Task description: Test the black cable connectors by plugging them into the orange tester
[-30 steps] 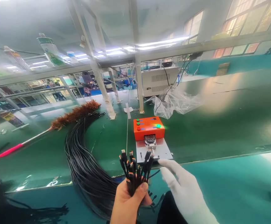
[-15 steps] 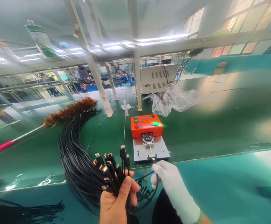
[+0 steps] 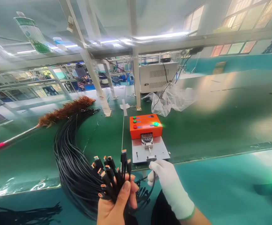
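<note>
Grasping with the left hand: The bare left hand (image 3: 118,200) holds a bunch of black cables (image 3: 107,179), their orange-tipped plugs (image 3: 123,157) spreading above the thumb.
Right hand: The right hand (image 3: 171,187), in white glove, pinches 1 black cable (image 3: 154,181) at the front edge of the metal plate (image 3: 160,153).
Cable end: The glove hides it beside the small block (image 3: 151,158); I cannot tell if it is inserted.
Orange box: The orange box (image 3: 145,122) sits on the green desk (image 3: 208,131), behind the plate, with 2 green buttons, 1 red button and 1 glowing green light.
Gauge: The gauge (image 3: 146,137) stands before the box; its digits are unclear.
Long cables: The long cables (image 3: 68,156) curve across the desk, at left, beside the brown duster (image 3: 65,109).
</note>
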### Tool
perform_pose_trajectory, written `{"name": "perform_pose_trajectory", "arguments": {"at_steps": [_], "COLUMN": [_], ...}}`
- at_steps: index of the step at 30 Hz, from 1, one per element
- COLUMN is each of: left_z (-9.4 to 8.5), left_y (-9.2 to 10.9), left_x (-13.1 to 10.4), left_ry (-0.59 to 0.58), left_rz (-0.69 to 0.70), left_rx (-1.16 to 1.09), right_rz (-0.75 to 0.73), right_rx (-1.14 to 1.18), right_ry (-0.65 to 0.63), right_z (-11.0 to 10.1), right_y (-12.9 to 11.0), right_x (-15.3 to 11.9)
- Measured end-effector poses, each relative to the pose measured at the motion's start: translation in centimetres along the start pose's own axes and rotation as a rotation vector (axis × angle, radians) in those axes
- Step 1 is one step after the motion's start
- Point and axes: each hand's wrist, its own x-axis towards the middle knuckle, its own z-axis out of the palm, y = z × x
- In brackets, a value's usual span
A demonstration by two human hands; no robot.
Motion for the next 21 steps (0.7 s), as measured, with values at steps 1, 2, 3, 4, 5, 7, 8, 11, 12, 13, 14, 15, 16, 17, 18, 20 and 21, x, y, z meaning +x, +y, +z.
{"name": "perform_pose_trajectory", "arguments": {"at_steps": [1, 2, 3, 4, 5, 7, 8, 11, 12, 13, 14, 15, 16, 17, 18, 20, 21], "left_z": [0.0, 0.0, 0.0, -0.1, -0.1, -0.2, -0.3, -0.4, -0.4, -0.4, -0.4, -0.5, -0.5, -0.5, -0.5, -0.5, -0.6], "left_y": [0.0, 0.0, 0.0, 0.0, 0.0, -0.1, -0.1, -0.1, -0.1, -0.2, -0.2, -0.3, -0.4, -0.6, -0.7, -1.0, -1.2], "left_x": [0.1, 0.1, 0.2, 0.2, 0.3, 0.3, 0.3, 0.4, 0.4, 0.3, 0.3, 0.3, 0.2, 0.2, 0.1, 0.0, 0.0], "left_ry": [0.010, 0.015, 0.012, 0.000, -0.016, -0.052, -0.072, -0.112, -0.122, -0.129, -0.135, -0.143, -0.153, -0.164, -0.176, -0.190, -0.178], "left_rz": [-0.006, -0.005, 0.000, 0.009, 0.018, 0.014, 0.006, -0.018, -0.025, -0.033, -0.040, -0.047, -0.050, -0.052, -0.053, -0.067, -0.070], "left_rx": [0.000, 0.008, 0.023, 0.048, 0.083, 0.149, 0.167, 0.160, 0.155, 0.155, 0.159, 0.164, 0.170, 0.181, 0.196, 0.218, 0.221], "right_rz": [0.002, -0.003, -0.009, -0.014, -0.019, -0.033, -0.029, 0.004, 0.005, -0.007, -0.038, -0.087, -0.141, -0.197, -0.251, -0.328, -0.336], "right_rx": [-0.001, 0.001, 0.006, 0.011, 0.015, 0.016, 0.001, -0.233, -0.383, -0.538, -0.661, -0.722, -0.715, -0.641, -0.524, -0.260, -0.149], "right_ry": [0.005, 0.011, 0.018, 0.020, 0.017, -0.006, -0.037, -0.099, -0.043, 0.057, 0.174, 0.272, 0.309, 0.278, 0.187, -0.053, -0.146], "right_z": [0.1, 0.1, 0.2, 0.3, 0.4, 0.3, 0.1, -1.1, -1.7, -2.3, -2.8, -3.2, -3.3, -3.2, -2.8, -1.6, -0.9], "right_y": [-0.1, -0.2, -0.3, -0.3, -0.4, -0.3, -0.2, 0.2, 0.2, 0.1, -0.1, -0.4, -0.9, -1.4, -1.9, -2.8, -3.0], "right_x": [0.0, 0.0, 0.0, -0.1, -0.1, -0.2, -0.3, -0.9, -1.3, -1.7, -2.2, -2.7, -3.2, -3.8, -4.2, -5.0, -5.1]}}
